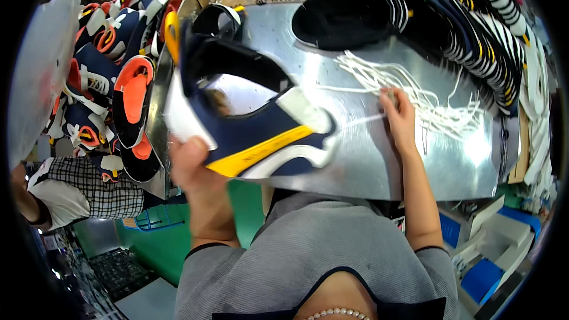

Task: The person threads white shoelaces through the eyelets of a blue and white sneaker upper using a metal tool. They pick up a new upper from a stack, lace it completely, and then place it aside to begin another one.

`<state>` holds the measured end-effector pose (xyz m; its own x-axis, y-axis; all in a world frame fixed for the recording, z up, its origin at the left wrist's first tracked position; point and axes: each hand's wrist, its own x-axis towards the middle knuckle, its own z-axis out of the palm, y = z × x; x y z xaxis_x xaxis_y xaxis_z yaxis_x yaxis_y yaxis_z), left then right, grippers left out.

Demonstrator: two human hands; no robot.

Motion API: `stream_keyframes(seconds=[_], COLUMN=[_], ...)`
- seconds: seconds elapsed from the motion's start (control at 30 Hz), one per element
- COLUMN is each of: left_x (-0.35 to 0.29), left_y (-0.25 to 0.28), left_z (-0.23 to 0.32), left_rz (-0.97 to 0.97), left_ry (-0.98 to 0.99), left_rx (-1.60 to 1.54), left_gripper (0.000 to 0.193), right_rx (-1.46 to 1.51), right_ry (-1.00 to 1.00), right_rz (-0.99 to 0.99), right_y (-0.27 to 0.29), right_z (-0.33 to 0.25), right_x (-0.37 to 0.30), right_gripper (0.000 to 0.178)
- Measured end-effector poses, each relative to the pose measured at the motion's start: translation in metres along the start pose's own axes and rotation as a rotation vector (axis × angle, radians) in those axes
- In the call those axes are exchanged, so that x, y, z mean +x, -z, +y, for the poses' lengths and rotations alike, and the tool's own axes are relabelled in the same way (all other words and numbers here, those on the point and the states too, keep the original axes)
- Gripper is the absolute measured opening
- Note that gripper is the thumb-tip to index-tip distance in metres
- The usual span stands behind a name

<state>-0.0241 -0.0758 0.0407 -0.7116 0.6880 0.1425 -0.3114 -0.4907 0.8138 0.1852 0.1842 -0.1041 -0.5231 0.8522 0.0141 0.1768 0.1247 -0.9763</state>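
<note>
My left hand (pixel 192 163) is closed on the heel side of a shoe upper (pixel 243 131), navy and white with a yellow stripe, held tilted above the metal table. No sole shows on it, and light comes through its opening. My right hand (pixel 400 118) pinches a thin white shoelace (pixel 364 120), stretched and blurred between its fingers and the upper's front. Beside and beyond this hand lies a loose heap of white shoelaces (pixel 438 112).
The metal table (pixel 355 169) holds long nested rows of striped uppers (pixel 468 41) at the far right, and another upper (pixel 219 22) at its far left. Left of it are heaped navy shoes with orange linings (pixel 89 77). A person in plaid (pixel 98 186) is at the left.
</note>
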Motion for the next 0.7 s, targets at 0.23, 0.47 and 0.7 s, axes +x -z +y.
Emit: stream_keyframes(seconds=[0.23,0.47,0.7], left_x=[0.182,0.272,0.206], left_y=[0.133,0.156,0.063], left_z=[-0.007,-0.141,-0.138], left_rz=[0.088,-0.095,0.103], left_ry=[-0.1,-0.169,-0.465], left_rx=[1.645,1.197,1.247], left_gripper=[0.031,0.032,0.044], right_rx=[-0.284,-0.582,-0.522], right_ry=[0.336,0.565,0.434], right_rz=[-0.111,-0.668,-0.578], right_y=[-0.009,-0.04,-0.029], right_z=[-0.027,-0.026,-0.034], right_x=[-0.02,-0.043,-0.059], right_gripper=[0.012,0.023,0.01])
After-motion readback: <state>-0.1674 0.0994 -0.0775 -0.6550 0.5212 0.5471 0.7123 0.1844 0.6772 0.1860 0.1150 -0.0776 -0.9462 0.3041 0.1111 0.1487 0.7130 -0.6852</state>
